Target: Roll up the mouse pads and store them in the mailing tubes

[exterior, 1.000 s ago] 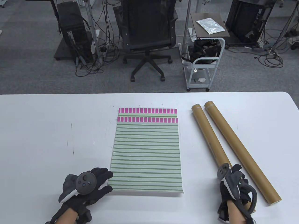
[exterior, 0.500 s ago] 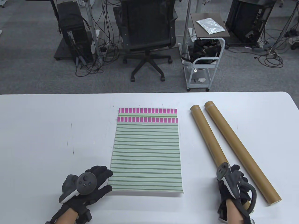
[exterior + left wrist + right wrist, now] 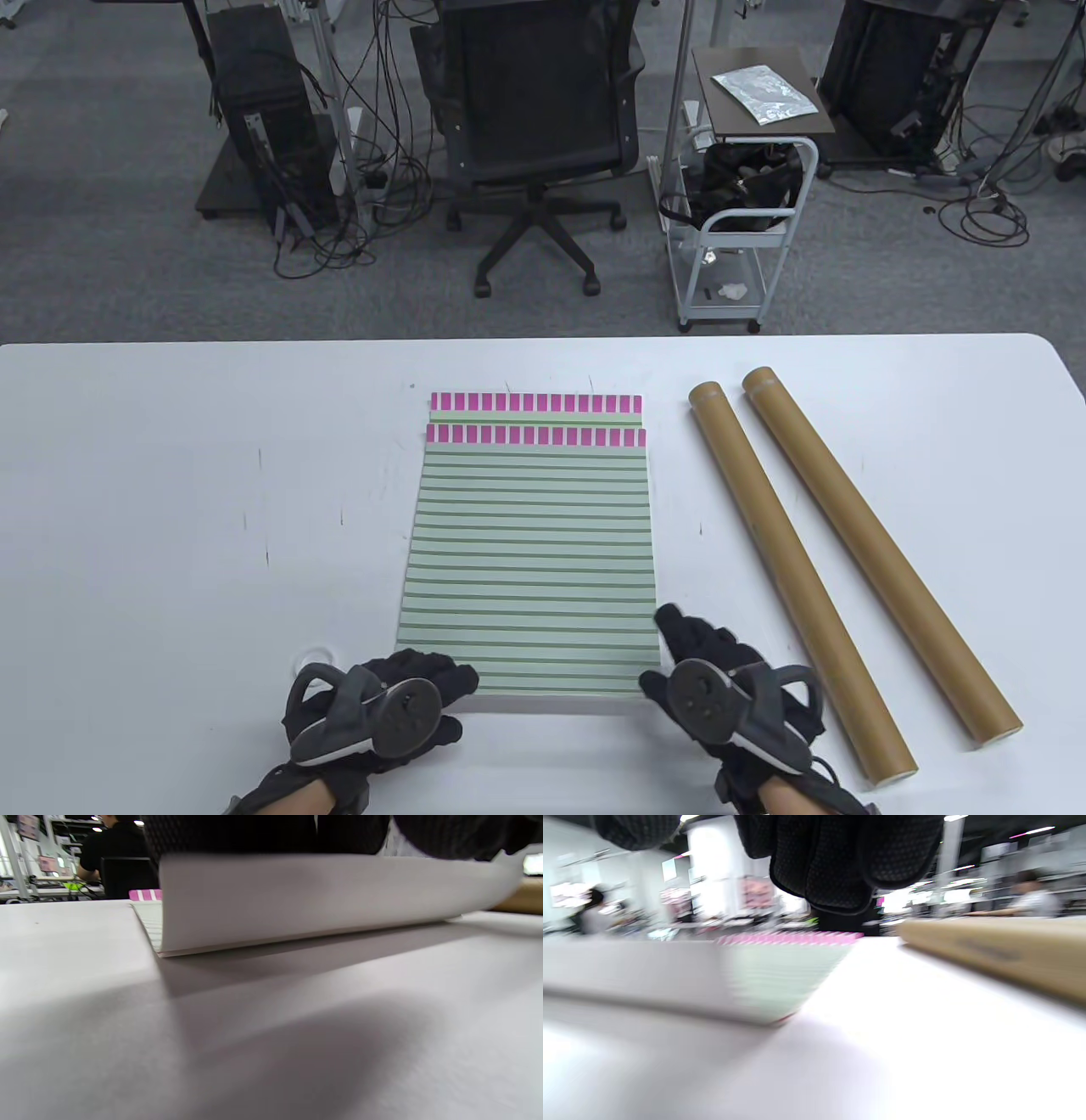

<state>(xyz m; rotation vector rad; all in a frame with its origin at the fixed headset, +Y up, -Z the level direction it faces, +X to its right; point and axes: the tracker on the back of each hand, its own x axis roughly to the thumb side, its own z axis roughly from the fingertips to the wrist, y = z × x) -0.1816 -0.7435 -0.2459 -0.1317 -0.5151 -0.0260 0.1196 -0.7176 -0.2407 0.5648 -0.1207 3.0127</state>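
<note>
While the roll is not yet begun: the near short edge of the top pale-green striped mouse pad with a pink-checked far band is being lifted off the white table.
Pad position: it is lying at the table's middle on a second matching pad, whose pink band is showing beyond it.
Long axis: it is running from the near edge toward the far edge, so the roll is judged to travel away from the person.
Left hand: the near left corner is being gripped, its white underside curling up in the left wrist view.
Right hand: it is being held at the near right corner; whether it is closed on the pad cannot be told.
Nearness: both hands are about equally close.
Brown cardboard mailing tubes: two are lying just right of the pads, slanting toward the near right corner.
</note>
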